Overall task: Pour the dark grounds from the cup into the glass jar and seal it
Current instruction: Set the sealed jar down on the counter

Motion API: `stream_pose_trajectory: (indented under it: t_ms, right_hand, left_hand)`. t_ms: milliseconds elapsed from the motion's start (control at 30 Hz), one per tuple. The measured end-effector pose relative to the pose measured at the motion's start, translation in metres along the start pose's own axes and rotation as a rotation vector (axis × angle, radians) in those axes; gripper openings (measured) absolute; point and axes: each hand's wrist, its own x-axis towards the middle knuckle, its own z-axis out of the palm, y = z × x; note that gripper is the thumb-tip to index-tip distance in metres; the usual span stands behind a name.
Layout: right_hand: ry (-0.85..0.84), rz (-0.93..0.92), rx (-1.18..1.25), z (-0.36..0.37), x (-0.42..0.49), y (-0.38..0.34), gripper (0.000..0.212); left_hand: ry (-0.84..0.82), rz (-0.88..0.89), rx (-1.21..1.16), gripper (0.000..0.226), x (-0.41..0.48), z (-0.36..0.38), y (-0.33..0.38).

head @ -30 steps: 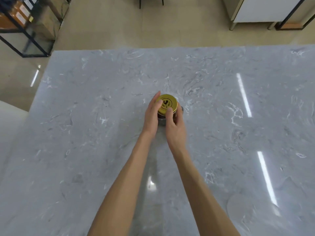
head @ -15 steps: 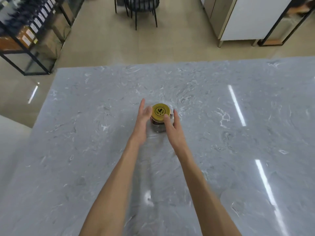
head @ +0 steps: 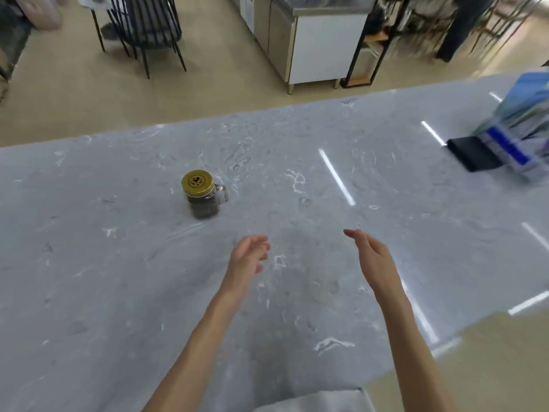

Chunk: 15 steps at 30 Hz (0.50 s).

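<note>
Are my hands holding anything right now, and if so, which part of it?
Nothing is held. The left hand and right hand are both open and empty above the counter, apart from the glass jar, which stands alone with its gold lid on.

- The scene is evenly and brightly lit from overhead.
- Long white streaks of glare are reflected on the polished marble table [head: 297,179].
- Only faint, soft shadows are cast beneath the forearms.
- Motion blur is seen at the upper right, where the blue package [head: 517,129] is smeared.
- Wide-angle bending is noticeable along the edges.
</note>
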Motion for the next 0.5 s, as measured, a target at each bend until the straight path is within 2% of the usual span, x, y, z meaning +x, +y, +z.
stream_pose_trajectory:
  t_ms: [133,233,333,400,467,500]
  right_hand:
    - [-0.012,0.16,-0.06,-0.01,-0.012,0.038,0.047]
    - [-0.062,0.292,0.101,0.006,-0.016,0.036,0.046]
    - [-0.109,0.21,0.137,0.029,-0.005,0.014,0.028]
    - [-0.122,0.159,0.179,0.046,0.011,-0.008,0.033]
    - [-0.132,0.131,0.203,0.065,0.035,-0.035,0.047]
    - [-0.137,0.116,0.206,0.075,0.051,-0.049,0.054]
  left_hand:
    - [-0.172,-0.23,0.053,0.012,-0.017,0.051,-0.016]
    - [-0.314,-0.339,-0.053,0.012,-0.02,0.067,-0.014]
    - [-0.309,-0.26,-0.078,0.016,-0.002,0.065,0.006]
    - [-0.264,-0.189,-0.082,0.024,0.017,0.054,0.029]
    - [-0.203,-0.133,-0.109,0.031,0.041,0.038,0.056]
    - [-0.176,-0.098,-0.107,0.027,0.055,0.03,0.069]
